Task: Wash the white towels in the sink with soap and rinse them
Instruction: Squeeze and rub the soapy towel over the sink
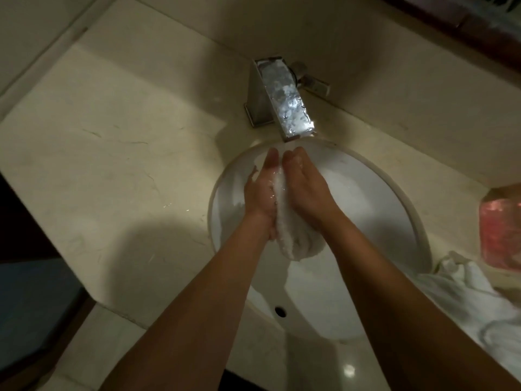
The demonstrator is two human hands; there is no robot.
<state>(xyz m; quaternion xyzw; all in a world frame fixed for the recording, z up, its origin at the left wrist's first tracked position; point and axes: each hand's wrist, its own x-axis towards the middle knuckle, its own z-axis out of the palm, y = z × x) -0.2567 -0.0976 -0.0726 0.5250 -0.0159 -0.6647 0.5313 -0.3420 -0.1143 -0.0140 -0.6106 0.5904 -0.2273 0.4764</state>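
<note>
Sink taken as the landmark: a round white basin set into a pale stone desk, dim light. A square metal faucet stood at the back edge of the sink, its open spout running; water fell just over the back rim, straight onto the hands. Both hands were above the middle of the basin, fingertips pointing toward the faucet. A white towel, bunched into a wet roll, was sandwiched between them, its lower end bulging out below the heels of the palms toward the near side of the sink. The left hand lay flat against the left face of the roll, fingers straight and together; the right hand pressed the opposite face the same way, fingers extended rather than curled round the cloth. Held like this, palm to palm under the stream, the towel probably took water through its full length while being rubbed or squeezed; I judged this as rinsing, though no suds could be made out either way. More white cloth was heaped on the desk just right of the sink, likely out of the water deliberately, whether waiting or finished I could not tell. Beyond it, further right of the sink, sat a pinkish translucent container, contents unclear. A small overflow hole showed in the near wall of the sink.
</note>
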